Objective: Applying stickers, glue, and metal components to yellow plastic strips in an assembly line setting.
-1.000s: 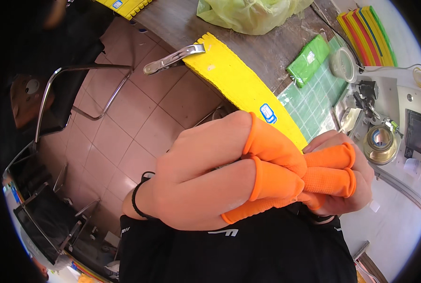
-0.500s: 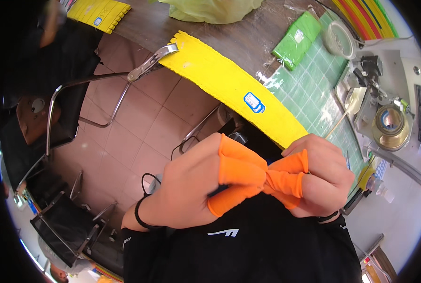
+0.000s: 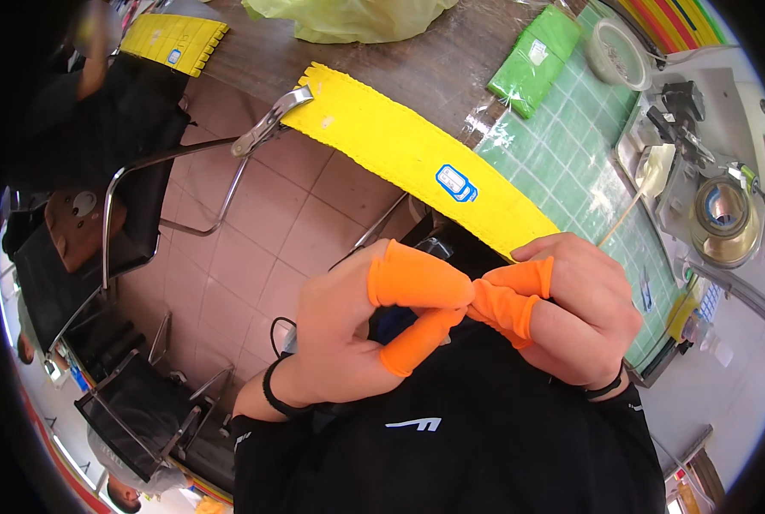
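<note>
Orange finger cots [image 3: 417, 283] cover my fingertips; my left hand [image 3: 357, 330] and right hand [image 3: 571, 317] pinch together, each grip clenched on the other's cots, just before the surface's near edge, beside the yellow strip [image 3: 408, 154].

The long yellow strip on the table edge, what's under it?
The yellow strip lies on the wooden tabletop; its right end crosses onto the green grid mat. The right hand covers that end, so what lies beneath there is hidden.
</note>
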The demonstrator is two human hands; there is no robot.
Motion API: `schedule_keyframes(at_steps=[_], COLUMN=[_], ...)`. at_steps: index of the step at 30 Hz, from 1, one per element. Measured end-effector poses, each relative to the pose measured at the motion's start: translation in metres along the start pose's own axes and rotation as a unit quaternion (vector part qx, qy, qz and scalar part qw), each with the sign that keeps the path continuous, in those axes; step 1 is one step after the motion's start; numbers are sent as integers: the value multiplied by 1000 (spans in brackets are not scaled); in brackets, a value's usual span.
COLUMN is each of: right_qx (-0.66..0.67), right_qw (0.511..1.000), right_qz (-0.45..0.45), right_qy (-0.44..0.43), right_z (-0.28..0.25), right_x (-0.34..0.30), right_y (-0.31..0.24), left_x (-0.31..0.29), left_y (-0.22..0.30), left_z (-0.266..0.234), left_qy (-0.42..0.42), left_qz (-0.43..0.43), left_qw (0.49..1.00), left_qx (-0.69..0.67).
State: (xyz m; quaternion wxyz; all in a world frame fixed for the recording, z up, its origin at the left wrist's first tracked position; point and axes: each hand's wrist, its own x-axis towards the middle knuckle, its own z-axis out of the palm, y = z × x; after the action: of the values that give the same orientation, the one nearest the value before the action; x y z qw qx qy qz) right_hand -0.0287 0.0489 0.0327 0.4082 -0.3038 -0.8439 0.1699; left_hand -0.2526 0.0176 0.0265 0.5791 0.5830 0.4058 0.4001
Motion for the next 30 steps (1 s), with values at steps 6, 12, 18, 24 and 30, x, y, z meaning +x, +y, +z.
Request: schedule_keyframes(at_steps=[6, 12, 18, 24, 30], right_qx=[33, 20, -14, -50, -106], right_qw=[999, 982, 987, 941, 905], right_qz=[22, 184, 157, 281, 336], right_qy=[1, -41, -33, -183, -240], right_z=[0, -9, -21, -4, 4], right_x=[4, 21, 11, -1, 1], right_y=[-3, -8, 9, 5, -2], left_x=[0, 10, -54, -62, 17], left_y=[-3, 3, 57, 83, -36], left_z=[5, -42, -195, -140, -86], left_qy=[75, 146, 556, 528, 248], left_qz=[100, 188, 222, 328, 193], left_qw=[990, 960, 690, 548, 784], left_qx=[66, 146, 407, 560, 536])
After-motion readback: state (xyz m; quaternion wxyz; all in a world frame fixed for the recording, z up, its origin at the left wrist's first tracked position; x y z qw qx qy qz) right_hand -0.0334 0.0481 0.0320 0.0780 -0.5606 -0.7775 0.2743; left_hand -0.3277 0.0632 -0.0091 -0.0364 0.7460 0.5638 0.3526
